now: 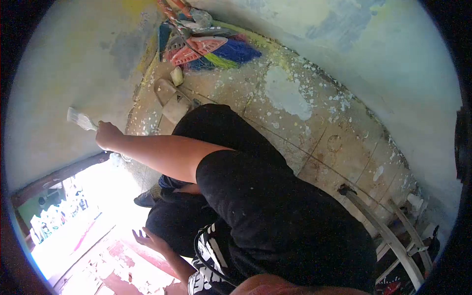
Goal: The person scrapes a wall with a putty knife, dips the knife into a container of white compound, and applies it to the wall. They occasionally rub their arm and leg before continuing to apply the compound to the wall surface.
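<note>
Right hand (109,136) holds a brush (81,119) that, if too wet, could drip on the floor's edge (143,115); left hand (146,239) spreads wide.

The right forearm (162,151) is stretched toward the left of the frame, with the right hand (108,136) curled into a grip. At lower left, the left hand (152,241) is held with fingers (139,238) parted.

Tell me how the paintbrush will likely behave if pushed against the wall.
The paintbrush would probably flex at its bristles, which look like a bundle of thin strands, when pressed on the wall. It is likely light: the right hand alone holds it out on an extended arm.
</note>
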### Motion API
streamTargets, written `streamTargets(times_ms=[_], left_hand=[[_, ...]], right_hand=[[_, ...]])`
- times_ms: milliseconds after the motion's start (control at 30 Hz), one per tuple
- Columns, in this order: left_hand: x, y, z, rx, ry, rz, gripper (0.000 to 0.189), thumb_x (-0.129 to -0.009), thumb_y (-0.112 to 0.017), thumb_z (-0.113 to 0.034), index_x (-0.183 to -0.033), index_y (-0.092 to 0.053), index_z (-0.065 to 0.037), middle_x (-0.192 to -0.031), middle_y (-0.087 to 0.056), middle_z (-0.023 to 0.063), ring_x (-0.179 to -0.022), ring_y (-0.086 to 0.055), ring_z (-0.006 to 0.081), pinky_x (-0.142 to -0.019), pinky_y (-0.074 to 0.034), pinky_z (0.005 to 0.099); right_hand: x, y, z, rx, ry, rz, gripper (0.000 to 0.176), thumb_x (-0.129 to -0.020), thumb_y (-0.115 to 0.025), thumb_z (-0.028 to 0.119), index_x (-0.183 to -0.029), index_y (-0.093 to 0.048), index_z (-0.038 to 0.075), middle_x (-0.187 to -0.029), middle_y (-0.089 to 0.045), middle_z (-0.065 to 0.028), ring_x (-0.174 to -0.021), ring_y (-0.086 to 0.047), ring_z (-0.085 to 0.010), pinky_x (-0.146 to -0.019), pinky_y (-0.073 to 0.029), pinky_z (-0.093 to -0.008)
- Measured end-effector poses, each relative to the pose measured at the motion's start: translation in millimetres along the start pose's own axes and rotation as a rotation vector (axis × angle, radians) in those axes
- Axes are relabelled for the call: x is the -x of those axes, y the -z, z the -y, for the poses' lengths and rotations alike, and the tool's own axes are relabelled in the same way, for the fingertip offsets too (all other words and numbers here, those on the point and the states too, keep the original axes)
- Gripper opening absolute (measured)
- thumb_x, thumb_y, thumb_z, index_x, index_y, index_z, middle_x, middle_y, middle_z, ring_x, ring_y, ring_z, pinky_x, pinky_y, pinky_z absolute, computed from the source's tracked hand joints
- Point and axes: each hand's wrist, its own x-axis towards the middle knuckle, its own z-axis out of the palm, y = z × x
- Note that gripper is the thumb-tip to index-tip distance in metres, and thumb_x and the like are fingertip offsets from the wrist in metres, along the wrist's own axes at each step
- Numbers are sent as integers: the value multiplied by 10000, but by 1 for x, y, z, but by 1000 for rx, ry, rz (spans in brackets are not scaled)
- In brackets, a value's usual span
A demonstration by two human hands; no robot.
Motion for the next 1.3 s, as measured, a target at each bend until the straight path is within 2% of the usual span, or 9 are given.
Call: streamTargets(times_ms=[867, 933, 1033, 1067, 1100, 1200, 1233, 1267, 1300], left_hand=[[-18, -8, -19, -300, 45, 239, 624, -1048, -368, -462, -1406, -435, 44, -1432, -439, 238, -1349, -410, 348, -1112, -332, 464], [-23, -1, 0, -263, 44, 271, 622, -1048, -367, -461, -1401, -442, 47, -1428, -447, 238, -1350, -411, 347, -1113, -331, 460], [-30, 12, 76, -182, 33, 376, 621, -1049, -365, -458, -1392, -453, 52, -1422, -459, 238, -1351, -411, 344, -1116, -329, 455], [-13, 11, -9, -81, 206, 328, 598, -1055, -356, -435, -1348, -496, 68, -1383, -508, 239, -1309, -458, 332, -1104, -346, 421], [-25, -4, 65, -23, 218, 353, 566, -1047, -378, -428, -1347, -507, 35, -1363, -522, 250, -1267, -493, 358, -1085, -371, 423], [-9, 28, -45, -286, -130, 115, 276, -1011, -410, -201, -1072, -599, -8, -1251, -598, 221, -1118, -589, 404, -967, -462, 500], [-9, 19, -12, -485, -318, 32, 307, -995, -456, -246, -1103, -608, -2, -1223, -620, 218, -1073, -613, 403, -955, -466, 504], [-9, 13, 6, -287, -200, -5, 386, -967, -507, -316, -1145, -606, 12, -1198, -637, 222, -1077, -617, 391, -956, -464, 503], [-5, 37, -34, -78, 61, 4, 470, -945, -533, -377, -1191, -598, 18, -1163, -654, 225, -1071, -619, 387, -962, -456, 491]], right_hand=[[-28, -51, -32, -74, 97, -220, 536, -881, -476, 90, -1379, -431, -103, -1001, -636, -202, -876, -635, -333, -761, -518, -440], [-23, -59, -13, -341, -134, -251, 443, -903, -504, 137, -1312, -534, -29, -1087, -650, -205, -972, -643, -356, -773, -520, -441], [-13, -31, -7, 179, 71, -73, 374, -906, -523, 163, -1236, -584, -2, -1070, -666, -192, -959, -650, -358, -756, -520, -436], [-10, -14, -4, 309, 141, -16, 352, -907, -529, 172, -1211, -600, 7, -1065, -671, -188, -955, -652, -358, -751, -520, -434], [-10, -8, 0, 440, 208, 38, 332, -908, -535, 181, -1185, -617, 17, -1059, -676, -184, -951, -655, -359, -745, -520, -433], [-18, -12, -3, 809, 368, 134, 279, -912, -555, 206, -1109, -666, 44, -1042, -692, -171, -938, -661, -361, -728, -520, -428], [-69, -30, -62, 611, 431, 103, 190, -885, -612, 242, -904, -697, 73, -878, -706, -146, -808, -659, -331, -675, -496, -465], [-75, -25, -73, 719, 715, -42, 162, -868, -619, 211, -790, -669, 78, -712, -663, -97, -673, -616, -264, -596, -465, -451], [-131, -42, -131, 208, 541, 23, 141, -848, -619, 193, -737, -623, 106, -669, -608, -47, -633, -579, -194, -557, -453, -389]])
